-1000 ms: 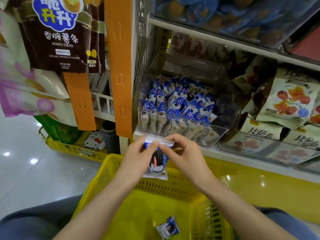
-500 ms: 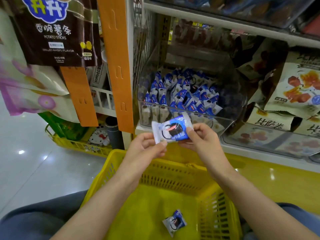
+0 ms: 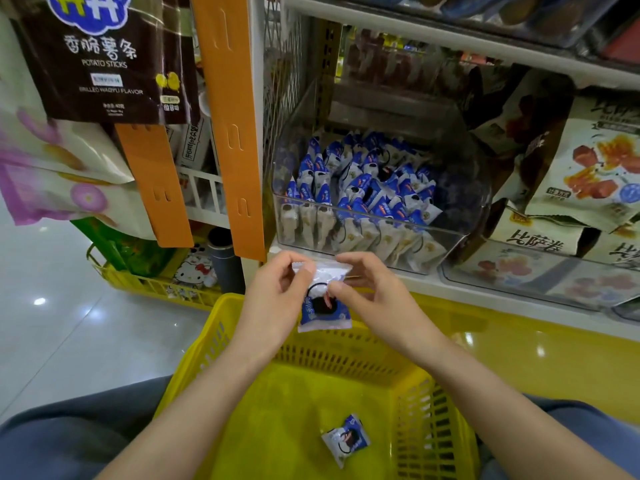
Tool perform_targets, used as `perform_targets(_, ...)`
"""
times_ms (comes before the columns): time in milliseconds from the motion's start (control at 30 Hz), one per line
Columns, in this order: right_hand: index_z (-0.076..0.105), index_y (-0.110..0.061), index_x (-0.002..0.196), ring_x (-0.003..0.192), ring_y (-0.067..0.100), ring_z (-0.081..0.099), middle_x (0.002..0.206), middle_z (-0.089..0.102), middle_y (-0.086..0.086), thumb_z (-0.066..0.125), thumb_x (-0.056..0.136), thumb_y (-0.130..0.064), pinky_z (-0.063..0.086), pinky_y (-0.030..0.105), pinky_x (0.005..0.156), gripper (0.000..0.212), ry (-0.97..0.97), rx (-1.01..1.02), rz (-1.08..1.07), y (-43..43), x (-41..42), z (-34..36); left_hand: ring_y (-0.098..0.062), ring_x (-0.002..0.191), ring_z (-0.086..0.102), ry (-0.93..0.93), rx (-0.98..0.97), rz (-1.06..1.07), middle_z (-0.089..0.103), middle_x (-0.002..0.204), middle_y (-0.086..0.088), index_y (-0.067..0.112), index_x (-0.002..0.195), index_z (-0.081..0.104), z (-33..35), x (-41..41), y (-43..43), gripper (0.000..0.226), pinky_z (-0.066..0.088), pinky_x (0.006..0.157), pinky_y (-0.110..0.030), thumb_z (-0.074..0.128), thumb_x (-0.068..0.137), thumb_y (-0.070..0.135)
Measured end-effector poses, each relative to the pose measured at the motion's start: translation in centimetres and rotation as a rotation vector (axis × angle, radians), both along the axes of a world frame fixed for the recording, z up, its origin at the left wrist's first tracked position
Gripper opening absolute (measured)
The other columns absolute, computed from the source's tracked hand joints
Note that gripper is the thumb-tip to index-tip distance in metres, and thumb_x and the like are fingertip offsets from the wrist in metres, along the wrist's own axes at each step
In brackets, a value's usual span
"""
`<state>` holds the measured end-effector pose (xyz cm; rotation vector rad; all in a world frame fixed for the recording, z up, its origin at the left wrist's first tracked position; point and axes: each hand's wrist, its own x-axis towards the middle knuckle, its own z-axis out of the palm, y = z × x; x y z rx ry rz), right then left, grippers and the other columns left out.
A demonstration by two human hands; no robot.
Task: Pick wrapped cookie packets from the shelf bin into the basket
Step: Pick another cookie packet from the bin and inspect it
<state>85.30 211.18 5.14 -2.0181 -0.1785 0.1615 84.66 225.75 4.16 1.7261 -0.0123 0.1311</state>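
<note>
A blue-and-white wrapped cookie packet [image 3: 323, 308] hangs upright over the far rim of the yellow basket [image 3: 429, 403]. My left hand [image 3: 277, 299] and my right hand [image 3: 374, 292] both pinch its top seam. Another cookie packet [image 3: 346, 439] lies on the basket floor. Just beyond my hands, a clear shelf bin [image 3: 446, 244] holds several more of the same packets [image 3: 363, 192].
An orange hanging strip [image 3: 235, 133] and a brown potato-sticks bag [image 3: 104, 60] hang to the left of the bin. Snack bags [image 3: 588, 174] fill the shelf to the right. A second yellow basket [image 3: 145, 282] stands on the floor at left. My lap lies under the basket.
The packet has turned from lying sideways between my hands to hanging upright from its top seam, and both hands have dropped slightly toward the basket.
</note>
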Motion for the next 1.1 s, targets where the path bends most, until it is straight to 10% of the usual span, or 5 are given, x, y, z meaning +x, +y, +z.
perform_targets(133,0.062,-0.021,0.086,0.078,0.007,0.061,0.081,0.066,-0.003,0.062,0.087,-0.016,0.052,0.035,0.08,0.005,-0.053,0.071,-0.004,0.03,0.09,0.21,-0.003,0.062,0.055,-0.009,0.02,-0.042,0.059,0.065,-0.002,0.022,0.074,0.057,-0.12,-0.24,-0.14,0.02,0.046,0.057,-0.023,0.053,0.092,0.014)
perform_targets(367,0.066,-0.022,0.084,0.077,0.002,0.06,0.079,0.066,-0.009,0.063,0.086,-0.023,0.05,0.022,0.071,0.004,-0.227,-0.078,0.033,-0.12,-0.58,0.05,-0.012,0.063,0.053,-0.026,0.113,-0.066,0.061,0.069,-0.009,0.024,0.073,0.058,0.03,-0.33,-0.17,0.018,0.043,0.059,-0.035,0.055,0.091,0.022)
perform_targets(533,0.067,-0.021,0.089,0.077,0.004,0.057,0.081,0.06,-0.013,0.062,0.087,-0.028,0.049,0.025,0.068,0.009,-0.457,-0.296,0.031,-0.45,-0.66,0.07,-0.004,0.065,0.06,0.053,0.012,-0.106,0.063,0.069,0.0,0.017,0.078,0.061,0.19,-0.26,-0.33,0.015,0.049,0.058,-0.021,0.054,0.091,0.021)
perform_targets(833,0.061,-0.023,0.079,0.078,-0.001,0.056,0.074,0.062,-0.011,0.063,0.086,-0.019,0.04,0.007,0.064,0.008,-0.333,-0.098,-0.208,-0.78,0.17,0.26,-0.004,0.066,0.052,0.042,0.183,0.039,0.058,0.078,0.004,0.025,0.078,0.053,-0.43,-0.07,-0.23,0.018,0.041,0.058,-0.008,0.056,0.09,0.011)
perform_targets(1100,0.071,-0.01,0.083,0.09,0.004,0.057,0.092,0.063,-0.002,0.071,0.077,-0.006,0.045,0.014,0.083,0.007,-0.53,-0.167,0.0,-0.31,-0.42,0.16,-0.018,0.077,0.071,0.456,-0.472,-0.093,0.074,0.082,-0.004,0.017,0.092,0.066,0.03,0.42,0.05,0.04,0.052,0.068,-0.029,0.038,0.094,0.045)
